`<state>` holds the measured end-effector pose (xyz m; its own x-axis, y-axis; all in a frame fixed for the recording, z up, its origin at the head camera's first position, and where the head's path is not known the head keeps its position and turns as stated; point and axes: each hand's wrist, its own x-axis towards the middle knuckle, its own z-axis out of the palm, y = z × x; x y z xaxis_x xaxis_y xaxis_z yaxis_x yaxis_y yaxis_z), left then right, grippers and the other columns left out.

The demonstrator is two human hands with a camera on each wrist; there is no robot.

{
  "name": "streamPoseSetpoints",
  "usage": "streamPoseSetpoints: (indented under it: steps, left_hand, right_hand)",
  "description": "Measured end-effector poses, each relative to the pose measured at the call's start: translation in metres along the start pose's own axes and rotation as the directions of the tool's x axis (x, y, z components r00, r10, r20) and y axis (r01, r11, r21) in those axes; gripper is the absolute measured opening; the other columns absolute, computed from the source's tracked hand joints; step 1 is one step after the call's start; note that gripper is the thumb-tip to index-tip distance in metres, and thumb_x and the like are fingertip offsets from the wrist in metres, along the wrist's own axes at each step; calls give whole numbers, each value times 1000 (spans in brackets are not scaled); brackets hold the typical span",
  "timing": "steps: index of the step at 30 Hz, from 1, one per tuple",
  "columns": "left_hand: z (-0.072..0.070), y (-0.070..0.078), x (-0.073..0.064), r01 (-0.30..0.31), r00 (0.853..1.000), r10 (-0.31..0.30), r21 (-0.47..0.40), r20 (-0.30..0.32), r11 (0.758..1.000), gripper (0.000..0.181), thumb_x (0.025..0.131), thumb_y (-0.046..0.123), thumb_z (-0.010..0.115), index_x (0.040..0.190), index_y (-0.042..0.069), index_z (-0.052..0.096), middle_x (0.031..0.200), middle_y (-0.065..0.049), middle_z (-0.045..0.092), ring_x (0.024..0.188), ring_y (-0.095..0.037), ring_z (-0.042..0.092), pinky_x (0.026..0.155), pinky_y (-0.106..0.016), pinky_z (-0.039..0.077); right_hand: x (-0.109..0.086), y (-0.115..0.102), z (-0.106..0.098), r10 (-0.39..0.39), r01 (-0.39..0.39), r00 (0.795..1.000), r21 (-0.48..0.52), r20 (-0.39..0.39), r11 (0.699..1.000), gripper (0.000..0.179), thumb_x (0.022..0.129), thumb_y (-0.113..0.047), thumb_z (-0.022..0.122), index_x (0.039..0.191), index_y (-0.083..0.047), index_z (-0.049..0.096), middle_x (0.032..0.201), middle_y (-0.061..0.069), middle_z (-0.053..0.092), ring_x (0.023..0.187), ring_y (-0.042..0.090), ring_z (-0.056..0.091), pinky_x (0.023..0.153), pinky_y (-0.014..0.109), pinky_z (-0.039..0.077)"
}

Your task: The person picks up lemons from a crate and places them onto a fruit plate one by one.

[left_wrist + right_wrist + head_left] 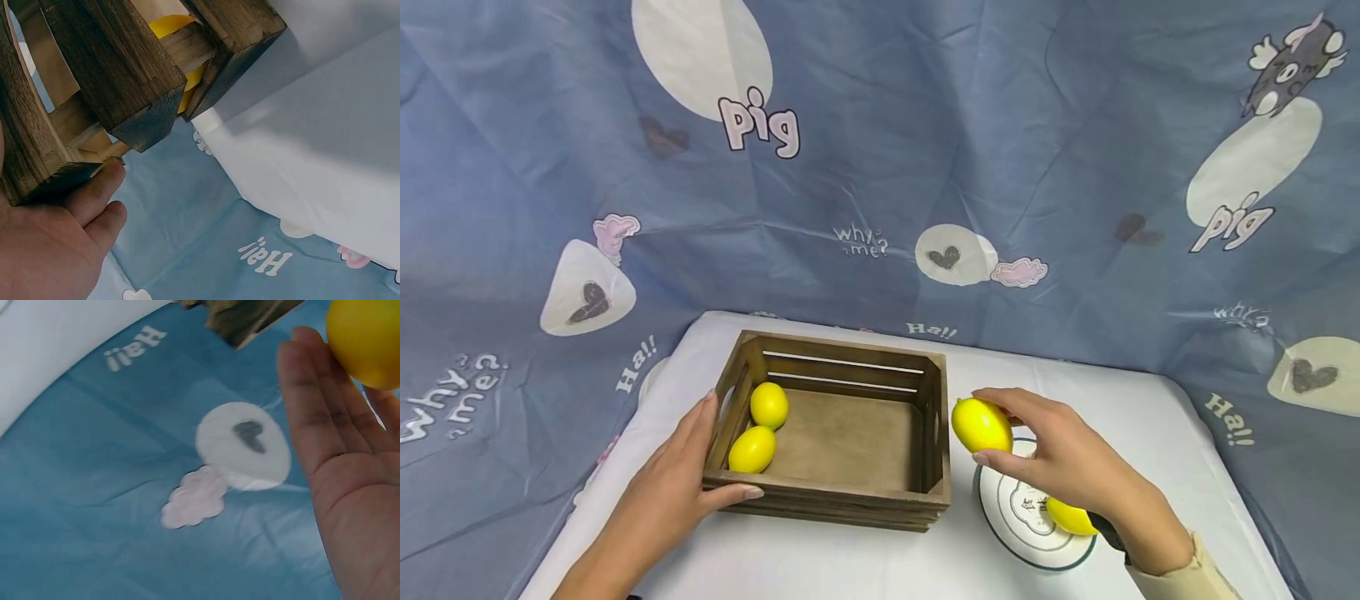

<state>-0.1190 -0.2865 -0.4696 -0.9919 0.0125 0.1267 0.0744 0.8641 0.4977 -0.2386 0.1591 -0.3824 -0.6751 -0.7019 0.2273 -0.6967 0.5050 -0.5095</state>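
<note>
A yellow lemon (982,426) is pinched between the thumb and fingers of my right hand (1060,454), held up just right of the crate. The same lemon (369,340) shows at the top right of the right wrist view. My left hand (662,479) grips the near left corner of the brown wooden crate (827,497), thumb over the front rim and fingers along the left end. The left wrist view shows those fingers (103,194) against the slats. Inside the crate, two lemons lie at the left, one lemon (769,406) behind the other lemon (752,450).
A white plate (1011,517) with a dark rim lies right of the crate, partly under my right hand. Another lemon (1070,518) sits on it, partly hidden by the wrist. The white table (820,558) is backed by a blue printed cloth (850,167).
</note>
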Motion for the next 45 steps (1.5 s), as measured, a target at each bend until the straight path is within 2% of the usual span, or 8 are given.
streamPoseSetpoints:
  steps: [5,10,16,22,33,45]
  left_hand:
    - [0,1,0,7,1000,-8,3,0,1000,133,78,57,88,168,4,5,166,-29,24,141,-55,38,105,-72,39]
    - [1,1,0,-9,1000,9,7,-14,1000,134,77,53,90,168,2,7,165,-30,27,140,-56,39,104,-73,39]
    - [1,0,1,-7,1000,7,0,-6,1000,134,76,50,91,168,2,6,164,-31,26,141,-56,39,105,-72,39]
    - [1,0,1,-7,1000,7,1,-6,1000,133,77,50,91,168,2,6,165,-30,25,141,-56,38,106,-73,38]
    - [1,2,0,-4,1000,4,3,-10,1000,133,77,49,92,168,2,7,165,-31,26,139,-57,40,103,-73,40]
    - [0,2,0,-1,1000,1,1,-7,1000,132,77,46,92,168,2,6,166,-30,25,139,-56,41,103,-72,41]
  right_hand:
    - [-20,17,3,84,-87,994,-53,-66,995,55,91,-30,85,140,-17,63,132,-12,66,105,8,66,90,39,60]
    - [-39,34,16,194,-203,978,-125,-79,971,57,91,-36,84,140,-15,64,134,-4,67,114,18,65,94,52,57]
    - [-54,53,36,248,-259,965,-169,-83,951,59,88,-30,87,140,-15,64,134,-1,67,117,22,64,95,52,56]
    - [-62,63,50,271,-282,959,-217,-79,934,60,88,-30,87,141,-14,64,133,4,68,113,24,66,89,50,58]
    - [-65,72,63,300,-302,952,-290,-53,908,63,86,-31,89,141,-15,63,132,6,69,100,18,66,74,39,58]
    - [-63,87,73,303,-292,953,-343,-23,893,58,86,-31,89,136,-16,66,128,6,70,99,17,67,74,38,58]
